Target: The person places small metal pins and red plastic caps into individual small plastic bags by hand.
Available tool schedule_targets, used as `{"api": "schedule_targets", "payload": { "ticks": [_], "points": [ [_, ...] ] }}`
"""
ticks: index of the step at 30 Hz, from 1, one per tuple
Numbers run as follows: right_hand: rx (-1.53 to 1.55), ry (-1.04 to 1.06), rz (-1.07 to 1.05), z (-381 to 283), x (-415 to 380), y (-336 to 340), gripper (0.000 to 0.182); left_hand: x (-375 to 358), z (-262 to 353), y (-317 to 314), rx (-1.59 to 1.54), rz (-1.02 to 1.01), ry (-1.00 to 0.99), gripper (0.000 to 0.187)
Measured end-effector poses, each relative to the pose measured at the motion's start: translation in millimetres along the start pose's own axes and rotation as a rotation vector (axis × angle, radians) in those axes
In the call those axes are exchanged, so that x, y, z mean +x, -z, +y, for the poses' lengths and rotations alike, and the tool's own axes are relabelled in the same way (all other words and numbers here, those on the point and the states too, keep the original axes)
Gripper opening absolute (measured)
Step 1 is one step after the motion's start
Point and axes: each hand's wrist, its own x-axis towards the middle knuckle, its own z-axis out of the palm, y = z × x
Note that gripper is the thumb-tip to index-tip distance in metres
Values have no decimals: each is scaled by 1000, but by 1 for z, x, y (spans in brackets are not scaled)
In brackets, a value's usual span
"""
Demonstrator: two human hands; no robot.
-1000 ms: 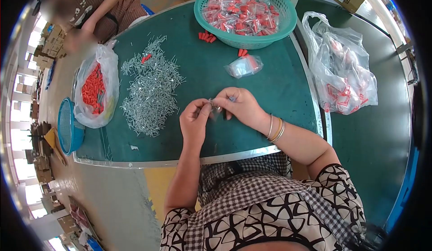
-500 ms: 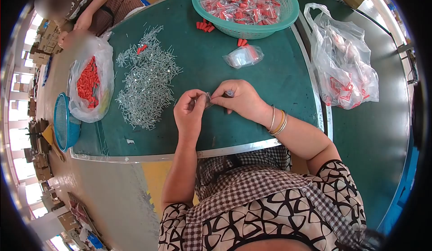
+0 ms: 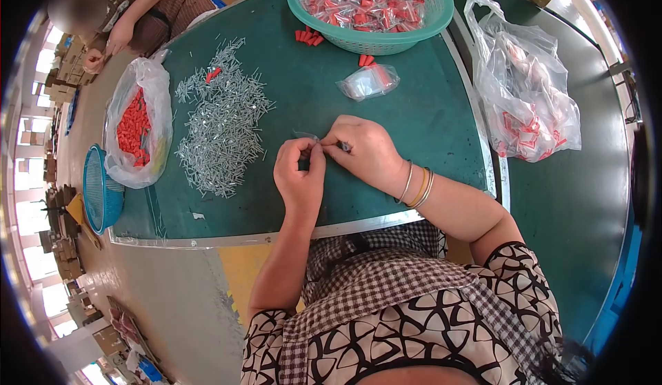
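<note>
My left hand (image 3: 301, 171) is closed, its thumb and finger pinching a small clear plastic bag (image 3: 304, 136) over the green table. Against it, the fingertips of my right hand (image 3: 365, 147) are pinched at the bag's edge, and small metal screws (image 3: 344, 147) show within its curled fingers. To the left lies a heap of loose screws (image 3: 219, 130) with a red plug on it. Beyond my hands rest a stack of clear bags (image 3: 369, 82) and a few red plugs (image 3: 366, 60).
A green basket (image 3: 372, 40) of filled bags stands at the back. An open bag of red plugs (image 3: 134, 128) and a blue basket (image 3: 94, 188) are at the left. A plastic bag (image 3: 524, 95) lies right. A co-worker (image 3: 148, 12) sits at the back left.
My left hand has moved slightly right, and the clear bag now shows above its fingertips. My right hand has turned a little. The co-worker's hands have moved apart from the bag of red plugs.
</note>
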Motion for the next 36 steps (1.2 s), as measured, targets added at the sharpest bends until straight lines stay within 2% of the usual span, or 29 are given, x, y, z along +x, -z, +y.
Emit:
{"api": "schedule_targets", "payload": {
  "ticks": [9,12,15,21,24,27,30,33,36],
  "points": [
    [164,-161,-65,1,1,0,8,2,-6,4,-35,-35,77,6],
    [242,-294,-77,-3,2,4,8,2,1,4,-118,-5,233,5],
    [126,-165,-10,1,1,1,8,1,0,3,-127,-18,222,7],
    [78,-135,-17,-3,2,1,13,3,5,6,-32,-52,225,6],
    [151,-179,4,-2,1,-1,14,4,-1,5,80,13,68,6],
    [-24,-108,60,-3,0,-3,18,3,-8,5,331,14,-219,6],
    [-124,-54,102,-8,2,-3,18,3,-9,5,325,20,-198,7],
    [-49,40,-4,-6,4,5,19,5,2,11,160,2,2,4],
    [-108,194,-36,-15,10,16,40,10,8,21,0,-61,277,4]
  ]
}}
